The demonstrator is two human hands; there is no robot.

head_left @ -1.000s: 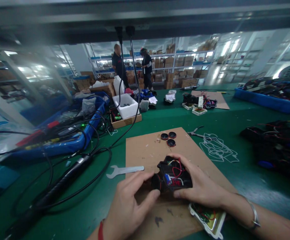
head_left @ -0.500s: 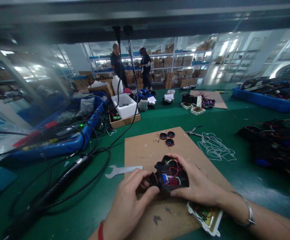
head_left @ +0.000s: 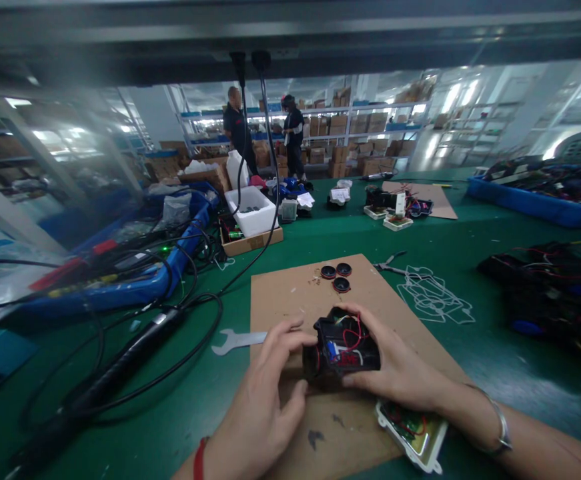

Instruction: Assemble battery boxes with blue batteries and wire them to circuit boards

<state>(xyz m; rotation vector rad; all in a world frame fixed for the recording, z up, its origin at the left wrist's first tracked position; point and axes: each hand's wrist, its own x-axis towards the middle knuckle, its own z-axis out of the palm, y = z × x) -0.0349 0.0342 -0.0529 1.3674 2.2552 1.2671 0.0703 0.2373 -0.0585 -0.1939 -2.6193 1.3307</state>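
Housing point(head_left: 343, 347), black plastic, open face up, red wires inside: held between both hands, above the cardboard sheet point(head_left: 290, 300). The left hand point(head_left: 263, 393) grasps its left end with clenched fingers point(head_left: 283, 337). The right hand point(head_left: 395, 360) grasps its right side, fingers point(head_left: 357, 381) curled beneath. Wrench point(head_left: 235, 341): on the sheet, just left of the left-hand fingers. Three black discs point(head_left: 335, 277): on the sheet, ahead of the fingers. Pliers point(head_left: 390, 265): farther ahead, right. White casing point(head_left: 410, 437): on the table point(head_left: 520, 387), below the right hand.

matt plastic housing point(head_left: 316, 360), rough cardboard sheet point(head_left: 290, 300), smooth steel wrench point(head_left: 235, 341)
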